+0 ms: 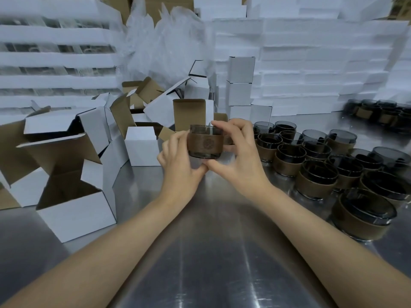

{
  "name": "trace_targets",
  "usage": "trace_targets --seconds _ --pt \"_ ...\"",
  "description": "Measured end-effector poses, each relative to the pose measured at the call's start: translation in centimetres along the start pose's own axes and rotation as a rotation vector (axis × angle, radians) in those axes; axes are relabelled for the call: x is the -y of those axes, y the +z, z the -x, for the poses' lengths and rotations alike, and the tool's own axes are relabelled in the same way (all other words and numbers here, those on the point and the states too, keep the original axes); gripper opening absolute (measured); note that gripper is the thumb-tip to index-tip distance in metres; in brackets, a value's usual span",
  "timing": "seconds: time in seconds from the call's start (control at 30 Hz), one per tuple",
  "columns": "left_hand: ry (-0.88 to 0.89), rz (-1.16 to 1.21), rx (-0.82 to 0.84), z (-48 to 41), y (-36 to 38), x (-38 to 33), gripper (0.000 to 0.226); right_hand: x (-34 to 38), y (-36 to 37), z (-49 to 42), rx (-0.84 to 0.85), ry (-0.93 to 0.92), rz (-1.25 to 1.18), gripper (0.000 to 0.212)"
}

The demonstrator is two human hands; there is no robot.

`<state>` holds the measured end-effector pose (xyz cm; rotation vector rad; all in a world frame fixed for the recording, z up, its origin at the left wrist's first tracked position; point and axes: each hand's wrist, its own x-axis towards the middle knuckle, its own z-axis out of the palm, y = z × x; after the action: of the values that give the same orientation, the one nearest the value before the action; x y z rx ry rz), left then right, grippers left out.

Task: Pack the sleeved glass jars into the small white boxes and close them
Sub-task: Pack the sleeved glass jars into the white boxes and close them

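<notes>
A smoky glass jar with a brown sleeve (205,142) is held upright above the steel table (218,252), at the centre of the head view. My left hand (180,161) grips its left side and my right hand (238,150) grips its right side and rim. Just behind the jar stands an open small white box (189,114) with its brown flap raised. Several more sleeved jars (320,165) stand in a cluster to the right.
Several open white boxes (75,174) lie jumbled on the left. Closed white boxes (241,85) are stacked behind the centre, in front of a wall of flat white cartons (322,63). More jars (378,112) sit at the far right.
</notes>
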<state>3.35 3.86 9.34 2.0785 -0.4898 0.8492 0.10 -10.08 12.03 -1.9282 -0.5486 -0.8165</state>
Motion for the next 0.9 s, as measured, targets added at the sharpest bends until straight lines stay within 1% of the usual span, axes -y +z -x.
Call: trace_targets --seconds 0.2,0.27,0.33,0.4,0.47,0.53,0.6,0.7,0.73,0.83,0.9 --pt "-0.007 -0.04 0.016 0.0 0.1 0.2 0.062 -0.4 0.2 0.1 0.005 0.015 -0.012 0.07" --pt "-0.007 -0.06 0.015 0.1 0.1 0.1 0.071 -0.5 0.2 0.1 0.0 -0.001 -0.006 0.071" --pt "-0.002 -0.063 -0.005 0.1 0.1 -0.2 0.087 -0.5 0.1 0.0 -0.016 -0.032 0.037 0.072" --pt "0.039 -0.05 -0.034 0.1 0.0 -0.5 0.092 -0.4 0.0 -0.1 -0.035 -0.065 0.089 0.075" --pt "0.044 -0.027 -0.045 0.2 0.0 -0.8 0.089 -0.2 -0.1 -0.2 -0.032 -0.084 0.096 0.082" --pt "-0.017 0.046 -0.043 0.2 -0.1 -0.8 0.084 -0.1 -0.2 -0.3 -0.019 -0.067 0.044 0.088" --pt "-0.11 0.163 -0.021 0.1 -0.2 -0.6 0.08 0.2 -0.3 -0.3 -0.014 -0.046 -0.013 0.086" --pt "-0.21 0.332 0.022 -0.1 -0.3 -0.2 0.086 0.4 -0.4 -0.3 0.006 -0.074 -0.016 0.076" --pt "-0.209 0.323 0.035 -0.2 -0.3 0.0 0.084 0.5 -0.4 -0.3 0.004 -0.084 -0.023 0.076" --pt "-0.157 0.175 0.091 0.0 -0.2 -0.1 0.065 0.9 -0.5 -0.2 -0.025 -0.113 -0.028 0.085" --pt "-0.144 0.163 0.127 0.1 0.0 -0.2 0.063 1.0 -0.5 -0.1 -0.031 -0.137 0.006 0.086"
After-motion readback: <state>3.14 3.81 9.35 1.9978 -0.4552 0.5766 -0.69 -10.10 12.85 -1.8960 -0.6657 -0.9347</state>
